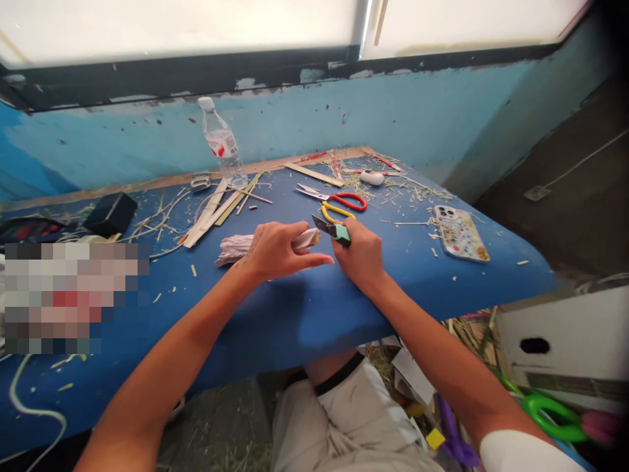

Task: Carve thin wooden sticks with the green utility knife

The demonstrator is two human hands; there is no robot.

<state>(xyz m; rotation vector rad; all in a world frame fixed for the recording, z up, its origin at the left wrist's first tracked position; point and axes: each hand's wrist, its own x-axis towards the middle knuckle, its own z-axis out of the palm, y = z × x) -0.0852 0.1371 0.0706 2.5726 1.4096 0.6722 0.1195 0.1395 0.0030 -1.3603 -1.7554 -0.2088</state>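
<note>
My left hand [275, 249] lies over a pale pinkish, crumpled, rolled bundle [234, 249], fingers curled round it and thumb stretched out to the right. Whether the bundle is paper or cloth I cannot tell. A small end of it shows past the fingers, close to the blade. In my closed right hand [361, 252] is a utility knife [340, 233] with a green and black handle, its dark blade pointing up and left. Just beyond the knife lie scissors with red handles [351, 200] and a yellow-handled tool [337, 211], partly hidden by my right hand.
A plastic bottle [225, 147] stands near the wall beside flat bamboo strips [211, 219]. Shavings litter the blue table [196, 354]. A phone [462, 233] lies at right, a white oval object [372, 177] at the back, a black box [112, 214] and cords at left.
</note>
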